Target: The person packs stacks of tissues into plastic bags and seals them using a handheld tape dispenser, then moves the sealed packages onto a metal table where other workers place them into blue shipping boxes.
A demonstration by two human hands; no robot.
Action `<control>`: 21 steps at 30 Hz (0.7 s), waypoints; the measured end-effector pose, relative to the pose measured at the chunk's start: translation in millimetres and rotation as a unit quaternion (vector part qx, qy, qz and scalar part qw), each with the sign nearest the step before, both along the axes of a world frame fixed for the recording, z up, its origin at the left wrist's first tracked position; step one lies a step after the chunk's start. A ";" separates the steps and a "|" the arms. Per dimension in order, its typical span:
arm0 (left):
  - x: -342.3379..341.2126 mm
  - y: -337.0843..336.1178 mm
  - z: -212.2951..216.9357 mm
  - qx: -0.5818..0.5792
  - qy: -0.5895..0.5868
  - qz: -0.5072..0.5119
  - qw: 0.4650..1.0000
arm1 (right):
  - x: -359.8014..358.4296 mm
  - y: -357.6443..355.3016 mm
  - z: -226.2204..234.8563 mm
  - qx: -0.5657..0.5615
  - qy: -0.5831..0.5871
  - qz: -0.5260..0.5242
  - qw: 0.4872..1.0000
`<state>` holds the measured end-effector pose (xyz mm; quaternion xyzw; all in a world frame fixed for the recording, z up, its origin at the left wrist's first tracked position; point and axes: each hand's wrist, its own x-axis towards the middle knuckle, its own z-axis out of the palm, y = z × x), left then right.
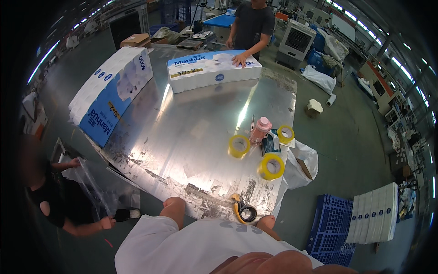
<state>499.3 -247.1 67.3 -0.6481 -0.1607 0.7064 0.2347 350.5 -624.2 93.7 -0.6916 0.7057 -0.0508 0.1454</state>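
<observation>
Your left hand (173, 206) and right hand (267, 222) rest on the worktop (191, 132) edge beside the tape dispenser (244, 211), fingers hidden, grip unclear.

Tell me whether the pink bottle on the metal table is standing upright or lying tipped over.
Upright. The pink bottle stands on its base on the metal table, cap uppermost, between the yellow tape rolls.

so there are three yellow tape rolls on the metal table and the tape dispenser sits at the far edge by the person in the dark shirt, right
Not quite. The three yellow tape rolls are on the metal table, but the tape dispenser lies at the near edge, close to the wearer's own arms, not by the person in the dark shirt. The head view shows this.
</observation>
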 end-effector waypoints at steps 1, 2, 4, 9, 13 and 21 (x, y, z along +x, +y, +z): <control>-1.7 -1.8 6.7 -0.003 -0.029 0.004 1.000 | 0.0 0.9 3.7 -0.011 0.012 -0.007 1.000; -2.3 -4.2 12.2 -0.007 -0.057 0.008 0.998 | 0.2 0.0 4.3 -0.009 0.017 -0.010 1.000; -1.3 -8.9 25.2 -0.034 -0.077 -0.005 0.996 | -0.5 -4.3 2.0 -0.001 0.004 -0.005 1.000; -3.3 23.3 -44.9 0.089 -0.052 0.180 0.978 | 5.4 8.4 15.6 0.005 0.023 0.020 1.000; 5.2 -10.8 11.8 -0.015 -0.098 0.050 0.994 | -4.4 -6.5 -2.3 0.006 0.025 0.010 1.000; -5.8 14.0 -6.4 -0.064 -0.134 0.026 0.989 | -0.7 -2.5 -7.9 -0.010 0.039 0.029 0.999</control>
